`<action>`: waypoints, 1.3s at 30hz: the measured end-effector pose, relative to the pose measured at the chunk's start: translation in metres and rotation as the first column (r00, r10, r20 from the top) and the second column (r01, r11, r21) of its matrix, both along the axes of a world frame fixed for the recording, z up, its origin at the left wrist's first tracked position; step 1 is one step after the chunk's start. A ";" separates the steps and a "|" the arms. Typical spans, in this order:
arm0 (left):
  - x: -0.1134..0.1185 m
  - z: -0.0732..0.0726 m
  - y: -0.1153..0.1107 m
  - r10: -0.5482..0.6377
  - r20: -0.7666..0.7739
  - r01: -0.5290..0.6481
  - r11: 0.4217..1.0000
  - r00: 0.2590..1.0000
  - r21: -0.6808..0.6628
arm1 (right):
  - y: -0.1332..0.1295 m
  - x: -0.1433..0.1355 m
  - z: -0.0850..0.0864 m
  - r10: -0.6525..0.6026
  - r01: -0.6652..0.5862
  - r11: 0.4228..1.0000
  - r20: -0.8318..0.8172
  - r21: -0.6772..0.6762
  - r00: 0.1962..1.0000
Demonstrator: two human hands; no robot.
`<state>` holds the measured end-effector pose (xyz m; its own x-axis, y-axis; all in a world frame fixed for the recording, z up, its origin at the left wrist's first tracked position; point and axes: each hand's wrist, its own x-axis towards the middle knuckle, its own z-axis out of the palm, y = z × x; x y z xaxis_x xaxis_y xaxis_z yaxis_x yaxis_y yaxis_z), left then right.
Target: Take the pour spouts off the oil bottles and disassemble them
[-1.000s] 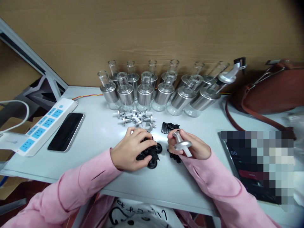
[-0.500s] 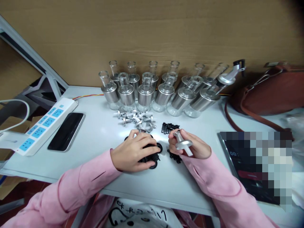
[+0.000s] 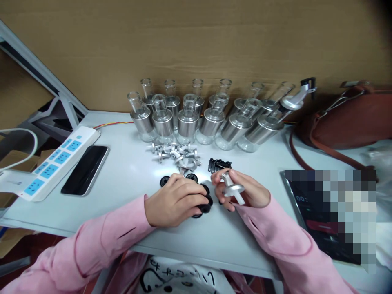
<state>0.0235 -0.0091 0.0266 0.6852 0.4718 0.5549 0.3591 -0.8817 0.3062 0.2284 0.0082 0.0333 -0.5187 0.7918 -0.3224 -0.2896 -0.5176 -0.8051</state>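
Note:
My right hand (image 3: 252, 190) pinches a silver bottle pourer (image 3: 234, 190) by its upper end, with its pale tube pointing down. My left hand (image 3: 176, 200) curls over a group of black round stoppers, its fingertips closed on a black stopper (image 3: 206, 204); the palm hides part of the group. Another black stopper (image 3: 165, 181) lies just behind the left hand. Beyond the hands is a pile of silver pourers (image 3: 176, 154). Small black levers (image 3: 219, 165) lie in a bunch behind my right hand.
Glass bottles with metal sleeves (image 3: 187, 122) stand in two rows at the back; one carries a fitted pourer (image 3: 294, 100). A power strip (image 3: 61, 161) and a phone (image 3: 86, 169) lie at left. At right are a brown bag (image 3: 352, 118) and a tablet (image 3: 315, 216).
My left hand has drawn its fingers together on a black stopper and shifted slightly right. My right hand has moved a little left with the pourer.

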 end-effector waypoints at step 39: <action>-0.003 -0.002 0.005 0.148 0.100 -0.143 0.988 0.984 -0.060 | -0.005 -0.004 -0.005 -0.250 0.177 0.933 0.211 0.314 0.945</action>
